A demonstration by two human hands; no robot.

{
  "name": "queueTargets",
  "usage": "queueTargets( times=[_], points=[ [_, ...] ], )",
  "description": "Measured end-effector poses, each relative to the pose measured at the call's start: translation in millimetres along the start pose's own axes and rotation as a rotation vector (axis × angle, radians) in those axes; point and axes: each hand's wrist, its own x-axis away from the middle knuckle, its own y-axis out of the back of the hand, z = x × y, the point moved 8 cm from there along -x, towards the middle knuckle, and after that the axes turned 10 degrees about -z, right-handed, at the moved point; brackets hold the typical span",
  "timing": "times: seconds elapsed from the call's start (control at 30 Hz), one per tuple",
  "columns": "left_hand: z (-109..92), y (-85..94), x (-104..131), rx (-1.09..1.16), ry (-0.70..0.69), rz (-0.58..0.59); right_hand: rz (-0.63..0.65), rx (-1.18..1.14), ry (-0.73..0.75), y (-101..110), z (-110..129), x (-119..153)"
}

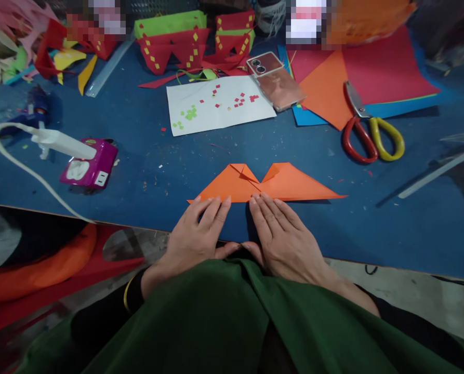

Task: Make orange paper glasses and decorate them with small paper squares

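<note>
A folded sheet of orange paper (294,183) lies flat near the front edge of the blue table, with a notch in the middle of its far side and long points to both sides. My left hand (198,228) rests its fingertips on the paper's near edge, left of the middle, fingers stretched out. Just right of the middle, my right hand (282,236) lies with straight fingers on the same edge. Both thumbs point inward and their tips nearly meet at the table edge. Neither hand grips anything.
Scissors (368,130) lie at the right by red, orange and blue sheets (383,72). A phone (276,83) overlaps white paper (216,114) with small coloured squares. Red-and-green paper pieces (173,44) stand behind. A purple power socket (89,163) with a white plug is at left.
</note>
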Motion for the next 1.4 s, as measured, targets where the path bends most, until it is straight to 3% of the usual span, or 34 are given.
queueTargets(
  times=[0.23, 0.53, 0.73, 0.9, 1.03, 1.13, 1.27, 1.4],
  points=[
    [1, 1.9, -2, 0.023, -0.001, -0.004, -0.007, 0.067, -0.063, 7, -16, 10],
    [2, 0.2, -2, 0.048, 0.011, 0.011, 0.046, 0.111, -0.228, 23, -71, 54],
    [13, 8.6, -11, 0.015, 0.074, 0.037, 0.036, 0.096, -0.25, 26, -75, 56],
    [32, 22.4, -21, -0.022, 0.084, -0.032, 0.005, 0.149, -0.153, 31, -81, 51],
    [39, 12.9, -30, -0.105, -0.011, -0.023, -0.065, 0.211, 0.009, 33, -91, 38],
    [41, 9.1, -41, -0.141, -0.005, -0.049, -0.104, 0.228, 0.052, 33, -98, 25],
    [25, 10.7, -48, -0.062, 0.034, -0.07, -0.146, 0.22, 0.021, 35, -92, 17],
    [-12, 2.1, -45, 0.107, -0.116, -0.004, -0.223, 0.049, 0.017, 35, -59, 13]
  ],
)
